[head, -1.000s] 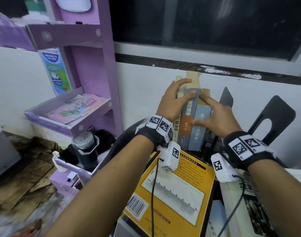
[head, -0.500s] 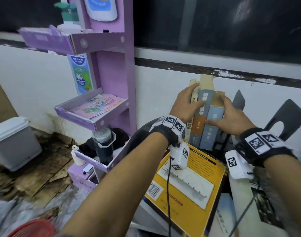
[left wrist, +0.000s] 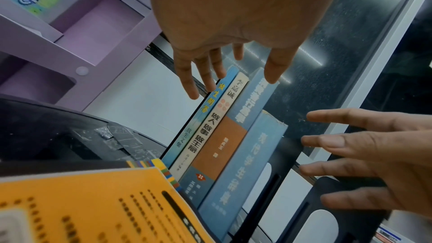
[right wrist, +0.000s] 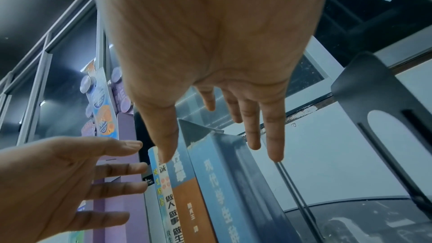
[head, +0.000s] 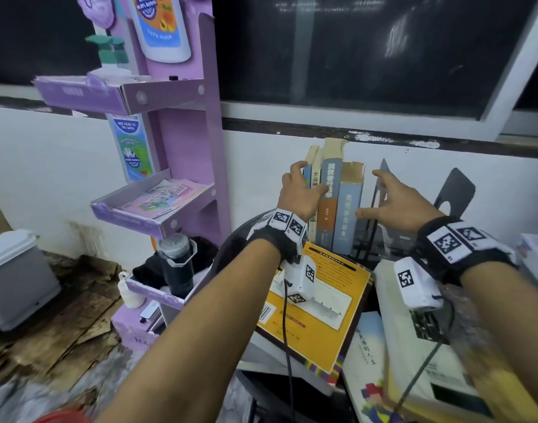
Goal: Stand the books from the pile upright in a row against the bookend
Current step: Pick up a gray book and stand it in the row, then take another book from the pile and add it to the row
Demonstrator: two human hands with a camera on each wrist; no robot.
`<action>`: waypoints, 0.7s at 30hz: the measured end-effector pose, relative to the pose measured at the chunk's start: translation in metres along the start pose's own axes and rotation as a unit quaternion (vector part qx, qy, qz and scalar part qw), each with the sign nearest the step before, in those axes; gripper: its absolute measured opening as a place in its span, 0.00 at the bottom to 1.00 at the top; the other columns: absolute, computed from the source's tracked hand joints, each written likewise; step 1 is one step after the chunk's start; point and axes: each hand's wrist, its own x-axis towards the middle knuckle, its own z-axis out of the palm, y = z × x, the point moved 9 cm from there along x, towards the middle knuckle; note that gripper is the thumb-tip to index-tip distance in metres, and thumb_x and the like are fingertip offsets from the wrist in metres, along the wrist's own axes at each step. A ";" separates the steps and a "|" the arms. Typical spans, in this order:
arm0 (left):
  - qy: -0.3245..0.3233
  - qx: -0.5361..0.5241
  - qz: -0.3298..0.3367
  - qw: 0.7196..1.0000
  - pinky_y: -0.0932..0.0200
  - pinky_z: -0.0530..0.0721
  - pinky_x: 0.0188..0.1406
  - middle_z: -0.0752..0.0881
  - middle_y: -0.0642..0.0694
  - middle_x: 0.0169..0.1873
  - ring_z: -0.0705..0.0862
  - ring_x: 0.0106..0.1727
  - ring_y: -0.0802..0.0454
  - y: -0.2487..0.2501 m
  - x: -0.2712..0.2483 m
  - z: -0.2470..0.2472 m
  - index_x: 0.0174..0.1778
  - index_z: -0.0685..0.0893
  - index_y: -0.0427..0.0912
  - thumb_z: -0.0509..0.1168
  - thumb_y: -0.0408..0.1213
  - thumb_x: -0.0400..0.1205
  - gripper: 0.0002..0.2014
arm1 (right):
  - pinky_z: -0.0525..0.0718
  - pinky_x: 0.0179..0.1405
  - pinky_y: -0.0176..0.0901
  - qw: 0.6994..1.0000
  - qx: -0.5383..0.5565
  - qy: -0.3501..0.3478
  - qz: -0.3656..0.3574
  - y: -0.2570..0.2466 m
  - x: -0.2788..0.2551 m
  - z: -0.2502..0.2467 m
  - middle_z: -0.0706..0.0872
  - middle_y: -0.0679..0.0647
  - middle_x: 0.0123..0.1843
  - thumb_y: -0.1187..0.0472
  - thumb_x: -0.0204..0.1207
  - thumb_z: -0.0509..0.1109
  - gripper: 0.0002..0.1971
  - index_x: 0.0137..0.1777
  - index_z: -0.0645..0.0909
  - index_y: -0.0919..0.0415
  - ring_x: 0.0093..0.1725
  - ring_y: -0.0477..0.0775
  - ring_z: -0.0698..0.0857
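Four books [head: 331, 203] stand upright in a row at the far side of the desk, by the white wall, w/ a dark metal bookend [head: 380, 190] just right of them; whether the last blue book [head: 348, 215] actually touches it I can't tell. A second bookend [head: 454, 193] stands further right, apart.

Left hand [head: 298, 193] is at the left end of the row, fingers relaxed and spread, thumb lying across the spines. It steadies rather than grips. Right hand [head: 396, 203] hovers open just right of the row, fingers straight, holding nothing, in front of the bookend.

Nearer, the pile remains: a yellow book [head: 319, 303] flat on top, more books [head: 414, 346] to its right.

Handling, as I judge it: these are thin-to-medium paperbacks, light, fairly stiff when shut but covers flex. The two tallest have torn, worn tops, so don't pull by the spine head. The row prob. tips left if let go, since nothing visible braces that end. The yellow one looks wide and floppy-ish, glossy cover, maybe slick. Best taken by the long edge, thumb on top and fingers under, then turned spine-out and slid in at the left end while the other hand keeps the row pressed toward the bookend.
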 end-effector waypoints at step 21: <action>-0.256 0.078 -0.029 0.963 0.40 0.75 0.70 0.73 0.36 0.72 0.77 0.68 0.37 0.052 -0.089 0.147 0.77 0.62 0.48 0.69 0.59 0.70 0.42 | 0.68 0.67 0.44 0.981 -0.087 -0.105 0.134 0.093 -0.107 -0.059 0.70 0.55 0.79 0.42 0.76 0.70 0.37 0.81 0.62 0.55 0.76 0.58 0.70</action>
